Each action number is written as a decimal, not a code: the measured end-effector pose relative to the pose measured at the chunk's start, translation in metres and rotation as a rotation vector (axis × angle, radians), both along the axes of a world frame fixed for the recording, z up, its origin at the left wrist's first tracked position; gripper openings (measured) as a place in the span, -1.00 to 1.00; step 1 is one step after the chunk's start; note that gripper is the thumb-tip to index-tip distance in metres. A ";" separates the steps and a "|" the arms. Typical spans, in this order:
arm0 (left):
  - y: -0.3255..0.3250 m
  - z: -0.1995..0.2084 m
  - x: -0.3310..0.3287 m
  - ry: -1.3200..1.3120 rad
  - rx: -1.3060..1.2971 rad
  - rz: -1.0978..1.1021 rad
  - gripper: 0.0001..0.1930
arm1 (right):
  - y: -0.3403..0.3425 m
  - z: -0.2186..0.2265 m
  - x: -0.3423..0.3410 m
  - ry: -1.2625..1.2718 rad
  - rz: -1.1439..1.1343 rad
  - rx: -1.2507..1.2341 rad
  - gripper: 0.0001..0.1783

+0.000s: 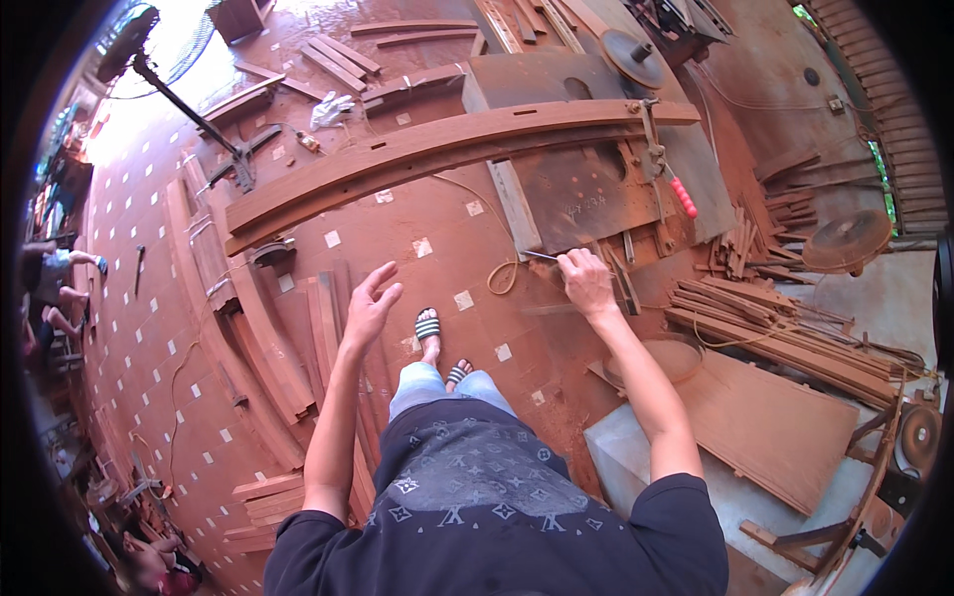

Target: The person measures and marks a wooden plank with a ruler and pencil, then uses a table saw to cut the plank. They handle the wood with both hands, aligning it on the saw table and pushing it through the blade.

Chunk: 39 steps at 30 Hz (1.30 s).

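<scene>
The right hand (588, 283) of the person is grasping a thin metal rod (542, 256) between the fingers; it points to the left, close to the front corner of the machine table (571, 194), and whether it touches there I cannot tell. The left hand (370, 306) is released, its fingers spread in the air above the floor (397, 238). The long wooden beam (427, 149), which has small slots cut in it, lies across the machine table and reaches far out to the left. Near its right end stands a metal clamp (653, 149) with a red ribbed handle (684, 197). Concerning writing, the front face of the machine table bears a faint handwritten marking (584, 208), and the dark shirt (467, 487) carries pale printed motifs.
</scene>
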<state>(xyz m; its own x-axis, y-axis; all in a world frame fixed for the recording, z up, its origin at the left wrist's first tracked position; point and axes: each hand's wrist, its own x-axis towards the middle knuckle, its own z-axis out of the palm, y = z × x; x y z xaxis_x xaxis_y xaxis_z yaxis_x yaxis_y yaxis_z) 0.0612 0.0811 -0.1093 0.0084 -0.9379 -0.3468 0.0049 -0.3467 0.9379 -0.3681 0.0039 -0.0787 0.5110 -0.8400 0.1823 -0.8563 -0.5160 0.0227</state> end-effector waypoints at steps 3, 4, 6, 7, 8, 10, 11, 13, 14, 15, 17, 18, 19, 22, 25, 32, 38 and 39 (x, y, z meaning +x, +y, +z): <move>0.024 -0.007 -0.001 -0.003 -0.009 0.038 -0.44 | -0.006 0.017 0.000 0.036 -0.063 -0.100 -0.90; 0.035 -0.010 0.000 -0.011 -0.015 0.059 -0.45 | -0.009 0.022 0.003 0.013 -0.112 -0.150 -0.90; 0.056 0.002 0.000 -0.139 -0.051 0.043 -0.47 | -0.010 0.025 0.005 -0.090 -0.180 -0.256 -0.84; 0.065 0.013 -0.004 -0.245 -0.072 0.021 -0.48 | -0.006 0.022 0.000 -0.018 -0.170 -0.233 -0.81; 0.078 0.022 -0.006 -0.221 -0.039 0.042 -0.49 | -0.001 0.017 -0.007 0.033 -0.146 0.006 -0.80; 0.098 0.015 -0.009 -0.244 -0.110 0.037 -0.48 | 0.002 0.002 -0.017 -0.172 -0.159 -0.050 -0.76; 0.111 0.013 -0.008 -0.213 -0.059 0.051 -0.47 | 0.007 0.014 -0.003 -0.188 -0.187 -0.115 -0.77; 0.121 0.014 -0.005 -0.206 -0.032 0.057 -0.40 | 0.016 0.014 0.003 -0.200 -0.347 -0.285 -0.81; 0.123 0.016 -0.009 -0.164 -0.017 0.061 -0.39 | 0.015 -0.009 -0.026 -0.025 -0.302 -0.141 -0.84; 0.131 0.012 -0.014 -0.178 -0.016 0.061 -0.40 | 0.019 -0.013 -0.040 0.140 -0.355 0.220 -0.86; 0.145 0.006 -0.014 -0.174 -0.037 0.080 -0.38 | 0.027 -0.002 -0.016 -0.059 -0.257 0.073 -0.87; 0.156 0.005 -0.015 -0.166 -0.034 0.095 -0.37 | 0.039 0.008 0.003 -0.152 -0.201 0.017 -0.88; 0.156 0.009 -0.012 -0.139 -0.010 0.092 -0.37 | 0.048 0.019 0.017 -0.167 -0.132 0.059 -0.88; 0.161 0.015 -0.020 -0.209 -0.002 0.064 -0.37 | 0.064 0.041 0.056 -0.233 0.112 0.189 -0.88; 0.160 0.031 -0.035 -0.292 -0.103 0.068 -0.26 | 0.087 0.055 0.093 -0.308 0.315 0.457 -0.90; 0.159 0.042 -0.045 -0.313 -0.253 0.038 -0.51 | 0.127 0.074 0.170 -0.361 0.473 0.704 -0.88; 0.141 0.034 -0.022 -0.328 -0.277 -0.059 -0.79 | 0.105 0.075 0.187 -0.316 0.550 0.707 -0.86; 0.135 0.030 -0.018 -0.318 -0.272 -0.054 -0.79 | 0.096 0.077 0.188 -0.300 0.542 0.719 -0.86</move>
<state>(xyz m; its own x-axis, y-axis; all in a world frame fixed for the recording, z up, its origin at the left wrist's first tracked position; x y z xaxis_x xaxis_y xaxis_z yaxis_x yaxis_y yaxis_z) 0.0435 0.2162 -0.0793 0.0237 -0.9970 -0.0740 -0.3111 -0.0777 0.9472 -0.1801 0.0996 -0.0016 0.8803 -0.4639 -0.0992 -0.4143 -0.6501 -0.6370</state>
